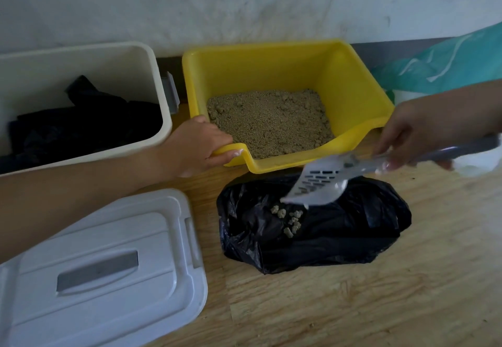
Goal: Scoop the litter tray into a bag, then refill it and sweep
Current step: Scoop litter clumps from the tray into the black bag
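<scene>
Clasping yellow tray (pixel 353 96) rim with left fingers (pixel 217 157), right fingers (pixel 394 134) pinching scoop (pixel 317 183) handle, over bag (pixel 353 232)

Against wall (pixel 244 6): litter tray (pixel 355 85), litter (pixel 269 121) in it. Just left of tray: bin (pixel 153 74), with lid (pixel 108 265) on floor (pixel 353 308) before it. On floor before tray: bag (pixel 353 235), clumps (pixel 290 219) in it, scoop (pixel 315 183) over it. Tray's front-left rim gripped by left hand (pixel 198 145); scoop handle in right hand (pixel 415 132).
</scene>
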Tool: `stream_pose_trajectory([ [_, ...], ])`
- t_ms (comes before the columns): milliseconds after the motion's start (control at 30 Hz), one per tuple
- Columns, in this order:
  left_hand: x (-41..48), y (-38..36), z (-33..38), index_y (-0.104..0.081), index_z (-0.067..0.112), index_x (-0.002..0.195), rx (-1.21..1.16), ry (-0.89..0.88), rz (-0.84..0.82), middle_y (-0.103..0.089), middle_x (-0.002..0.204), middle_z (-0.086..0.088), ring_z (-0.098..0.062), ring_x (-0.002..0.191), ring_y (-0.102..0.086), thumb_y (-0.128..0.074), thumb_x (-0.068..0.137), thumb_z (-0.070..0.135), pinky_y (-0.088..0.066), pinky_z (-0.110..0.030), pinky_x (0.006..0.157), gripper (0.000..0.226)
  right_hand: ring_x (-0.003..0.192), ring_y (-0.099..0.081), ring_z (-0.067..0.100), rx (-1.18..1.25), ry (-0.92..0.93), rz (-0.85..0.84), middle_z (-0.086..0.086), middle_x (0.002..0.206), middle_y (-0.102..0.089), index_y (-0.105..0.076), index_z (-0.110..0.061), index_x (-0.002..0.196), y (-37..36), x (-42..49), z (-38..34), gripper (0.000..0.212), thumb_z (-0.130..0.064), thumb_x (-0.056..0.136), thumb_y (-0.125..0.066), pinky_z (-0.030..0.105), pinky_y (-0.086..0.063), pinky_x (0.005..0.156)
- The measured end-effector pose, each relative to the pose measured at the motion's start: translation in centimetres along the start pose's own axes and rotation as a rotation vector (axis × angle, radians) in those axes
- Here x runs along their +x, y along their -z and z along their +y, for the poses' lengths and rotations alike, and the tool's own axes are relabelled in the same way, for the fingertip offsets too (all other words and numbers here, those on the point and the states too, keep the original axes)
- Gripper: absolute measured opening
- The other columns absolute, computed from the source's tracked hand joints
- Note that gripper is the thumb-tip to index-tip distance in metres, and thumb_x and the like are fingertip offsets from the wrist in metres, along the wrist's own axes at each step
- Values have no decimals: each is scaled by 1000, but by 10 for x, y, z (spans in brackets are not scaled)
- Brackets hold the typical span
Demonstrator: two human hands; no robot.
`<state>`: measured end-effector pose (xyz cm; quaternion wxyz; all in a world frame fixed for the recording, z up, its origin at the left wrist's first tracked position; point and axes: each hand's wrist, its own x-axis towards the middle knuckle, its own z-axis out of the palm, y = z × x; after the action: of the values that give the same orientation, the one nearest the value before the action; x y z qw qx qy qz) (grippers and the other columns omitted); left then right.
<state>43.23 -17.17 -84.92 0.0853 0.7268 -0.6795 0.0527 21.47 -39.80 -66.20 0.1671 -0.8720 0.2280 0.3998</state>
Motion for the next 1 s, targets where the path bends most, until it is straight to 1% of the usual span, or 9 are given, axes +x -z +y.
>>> stream_pose_trajectory([
  [133,1,-1,0,-67,12,91,-15,10,3,-69,79,-2,-22,72,-62,0,93,63,-33,-33,79,84,35,-52,15,167,-92,157,4,51,-60,-78,-26,84,20,-9,10,29,-44,61,-74,22,-41,37],
  [300,1,4,3,-65,16,85,-46,34,4,-63,69,1,-19,65,-57,0,90,68,-28,-28,76,84,47,-49,20,121,-164,255,12,56,-54,-66,7,79,27,26,20,47,-40,83,-67,25,-39,44],
  [400,10,13,10,-65,22,84,-25,82,-68,-60,63,3,-18,62,-56,6,78,78,-26,-26,75,91,47,-46,21,158,-204,180,11,50,-52,-57,-1,55,29,52,16,46,-32,86,-68,28,-38,53],
  [500,23,16,16,-64,22,77,25,89,-147,-52,54,4,-15,56,-54,0,71,80,-42,-30,66,87,35,-39,16,225,-260,100,6,41,-46,-54,-9,37,35,70,8,54,-22,88,-66,24,-31,48],
  [600,28,17,15,-60,18,71,29,89,-208,-47,51,3,-14,50,-50,-9,78,79,-47,-32,57,80,27,-36,11,207,-337,-10,4,39,-44,-56,-4,56,45,88,-5,41,-21,93,-60,18,-30,37],
  [700,26,18,14,-56,18,69,37,67,-205,-46,51,2,-13,48,-48,0,76,75,-48,-34,56,80,27,-40,9,187,-462,-124,3,43,-47,-57,-1,85,55,106,-17,26,-23,97,-53,13,-31,30],
  [833,24,19,14,-57,17,73,50,63,-220,-41,49,4,-12,46,-45,5,76,72,-43,-30,52,84,27,-42,11,189,-582,-224,4,45,-45,-52,0,98,60,132,-20,25,-24,100,-48,11,-34,30],
  [933,25,20,15,-57,17,75,62,63,-242,-41,51,5,-13,48,-46,4,78,76,-42,-28,53,85,27,-41,13,229,-613,-217,6,44,-44,-48,-4,115,53,143,-12,24,-24,101,-46,13,-34,30],
  [1000,25,19,15,-57,18,77,65,66,-247,-42,51,5,-14,50,-47,6,76,75,-41,-28,55,85,27,-41,13,276,-591,-154,5,43,-45,-49,-5,114,47,144,-6,21,-22,101,-46,13,-34,30],
])
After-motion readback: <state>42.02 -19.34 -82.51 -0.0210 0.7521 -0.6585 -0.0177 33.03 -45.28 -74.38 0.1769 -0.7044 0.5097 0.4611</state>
